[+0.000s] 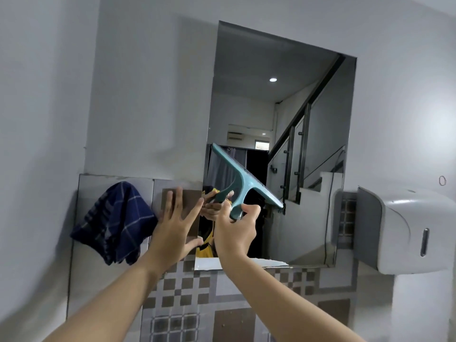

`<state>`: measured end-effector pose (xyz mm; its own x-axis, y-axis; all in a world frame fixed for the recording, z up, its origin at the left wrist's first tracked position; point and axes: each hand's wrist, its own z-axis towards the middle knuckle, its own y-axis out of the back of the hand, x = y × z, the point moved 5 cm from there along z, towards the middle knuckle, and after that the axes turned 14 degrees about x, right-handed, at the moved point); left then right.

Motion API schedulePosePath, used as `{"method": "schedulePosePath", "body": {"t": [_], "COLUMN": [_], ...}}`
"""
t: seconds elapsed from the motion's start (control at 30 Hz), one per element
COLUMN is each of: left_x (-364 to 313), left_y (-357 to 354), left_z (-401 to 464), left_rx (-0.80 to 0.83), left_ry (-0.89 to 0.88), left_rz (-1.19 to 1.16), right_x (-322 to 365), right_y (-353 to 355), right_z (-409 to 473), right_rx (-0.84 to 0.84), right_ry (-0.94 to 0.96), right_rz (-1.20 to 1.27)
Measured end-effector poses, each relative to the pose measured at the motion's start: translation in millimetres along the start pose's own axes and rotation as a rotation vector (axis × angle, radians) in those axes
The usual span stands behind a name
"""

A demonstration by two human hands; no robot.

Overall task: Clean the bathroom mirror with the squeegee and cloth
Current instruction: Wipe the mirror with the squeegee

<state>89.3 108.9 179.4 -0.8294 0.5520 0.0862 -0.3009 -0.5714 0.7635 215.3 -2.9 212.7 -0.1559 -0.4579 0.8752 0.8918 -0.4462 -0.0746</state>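
Right hand (234, 233) grips the handle of the teal squeegee (243, 180), fingers curled tight round it. Blade lies tilted across the lower left part of the mirror (278, 107), high end near the mirror's left edge, low end toward the middle; whether it touches the glass is unclear. Left hand (176, 225) is flat against the tiled wall (222, 292) at the mirror's left edge, fingers spread apart. Dark blue checked cloth (116, 220) hangs on the wall left of that hand. White dispenser (404, 230) mounted right of the mirror.
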Motion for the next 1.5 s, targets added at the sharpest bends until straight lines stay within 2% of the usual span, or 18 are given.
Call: {"method": "schedulePosePath", "body": {"t": [0.4,0.83,1.2,1.5], "left_x": [8,8,9,8], "left_y": [1,1,0,0], "left_z": [0,-1,0,-1], "left_rx": [-0.058,-0.021,-0.002,-0.012], "left_ry": [-0.035,-0.015,0.001,-0.012], "left_rz": [0.028,0.032,0.005,0.038], "right_x": [-21,-16,-8,-16], "right_y": [46,105,149,182], "right_z": [4,39,56,61], "right_rx": [0.023,0.108,0.106,0.144], "right_ry": [0.356,0.525,0.630,0.619], "right_rz": [-0.451,-0.857,-0.944,-0.973]}}
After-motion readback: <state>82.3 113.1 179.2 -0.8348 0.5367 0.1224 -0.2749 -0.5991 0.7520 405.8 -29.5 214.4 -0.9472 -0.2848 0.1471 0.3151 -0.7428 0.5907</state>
